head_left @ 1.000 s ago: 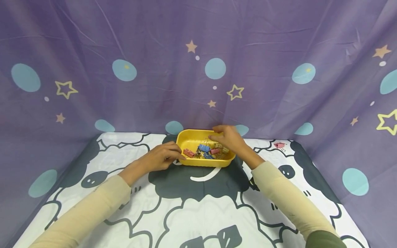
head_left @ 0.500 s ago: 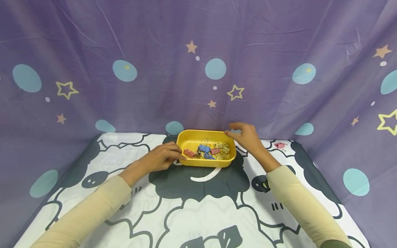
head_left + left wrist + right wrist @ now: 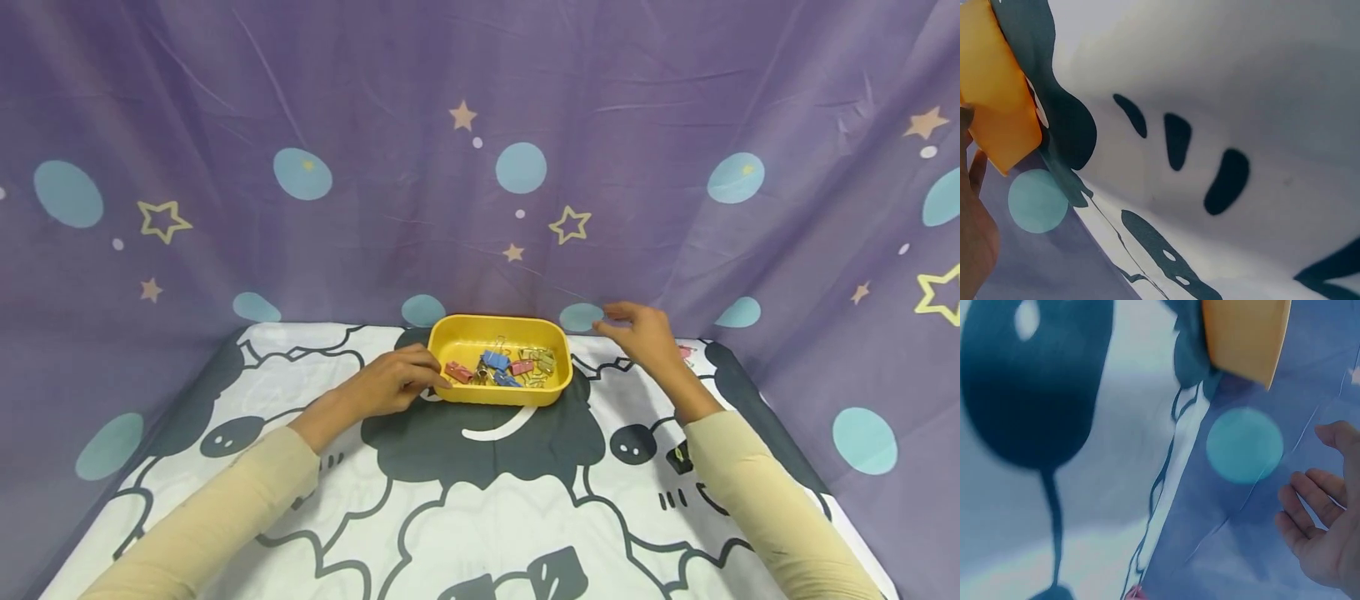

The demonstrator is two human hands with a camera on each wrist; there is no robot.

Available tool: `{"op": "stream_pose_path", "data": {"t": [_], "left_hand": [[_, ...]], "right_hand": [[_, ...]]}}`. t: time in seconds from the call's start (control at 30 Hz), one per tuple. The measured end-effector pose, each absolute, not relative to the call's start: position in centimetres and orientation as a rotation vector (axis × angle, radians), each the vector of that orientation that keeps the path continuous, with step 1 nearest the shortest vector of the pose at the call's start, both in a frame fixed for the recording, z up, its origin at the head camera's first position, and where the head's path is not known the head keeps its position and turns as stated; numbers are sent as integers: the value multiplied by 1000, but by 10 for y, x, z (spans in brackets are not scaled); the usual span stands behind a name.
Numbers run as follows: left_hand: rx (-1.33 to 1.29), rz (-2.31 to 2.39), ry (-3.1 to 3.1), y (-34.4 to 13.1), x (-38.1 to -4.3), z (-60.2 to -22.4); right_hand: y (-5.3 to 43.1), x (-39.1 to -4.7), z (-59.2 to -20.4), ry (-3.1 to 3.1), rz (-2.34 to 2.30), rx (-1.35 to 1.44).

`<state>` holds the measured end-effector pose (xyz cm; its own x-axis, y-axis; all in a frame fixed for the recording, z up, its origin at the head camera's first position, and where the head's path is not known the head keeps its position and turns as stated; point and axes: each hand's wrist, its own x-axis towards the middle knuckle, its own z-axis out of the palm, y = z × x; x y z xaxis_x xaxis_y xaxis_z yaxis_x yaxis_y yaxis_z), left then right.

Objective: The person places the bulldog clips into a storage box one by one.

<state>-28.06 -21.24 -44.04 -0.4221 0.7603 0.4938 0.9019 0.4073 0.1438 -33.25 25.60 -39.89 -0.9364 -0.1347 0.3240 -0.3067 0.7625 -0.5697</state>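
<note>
A yellow plastic tray (image 3: 498, 395) stands at the table's far edge, holding several small binder clips in blue (image 3: 496, 360), pink (image 3: 522, 367) and gold (image 3: 547, 362). My left hand (image 3: 397, 379) grips the tray's left end, thumb toward the front corner; the left wrist view catches its fingers against the tray's outer wall. To the right of the tray, apart from it, my right hand (image 3: 647, 337) hovers with relaxed fingers and nothing in them. Behind that wrist lies a lone pink binder clip (image 3: 686, 353), mostly hidden in the head view and just showing in the right wrist view (image 3: 1136, 592).
A white cloth (image 3: 510, 517) printed with dark-faced sheep covers the table. Directly behind the tray hangs a purple curtain (image 3: 375, 208) with stars and blue dots. A small dark piece (image 3: 680, 457) with a green mark shows beside the right sleeve.
My right hand has moved out from over the tray toward the right, near the lone pink clip. The left hand and the tray have stayed in place.
</note>
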Motion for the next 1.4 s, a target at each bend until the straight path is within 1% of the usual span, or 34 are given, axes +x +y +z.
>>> {"op": "stream_pose_path", "data": {"t": [0.17, 0.4, 0.6, 0.87, 0.97, 1.17, 1.4], "left_hand": [[-1425, -575, -2323, -212, -279, -440], [-1424, -591, -2325, -212, -278, -440], [-1422, -605, -2330, -212, -278, -439], [-1417, -618, -2342, -212, -278, -441], [-1411, -619, -2339, -213, -277, -440], [-1388, -618, -2369, -215, -276, -439], [-1394, -617, -2398, -212, -276, -438]], "right_hand": [[285, -337, -404, -2707, 864, 263], [326, -341, -412, -2722, 856, 58], [355, -343, -422, -2719, 829, -30], [396, -349, -443, -2762, 828, -304], [413, -356, -453, -2768, 807, -311], [435, -368, -472, -2798, 747, -234], [431, -366, -475, -2868, 741, -195]]}}
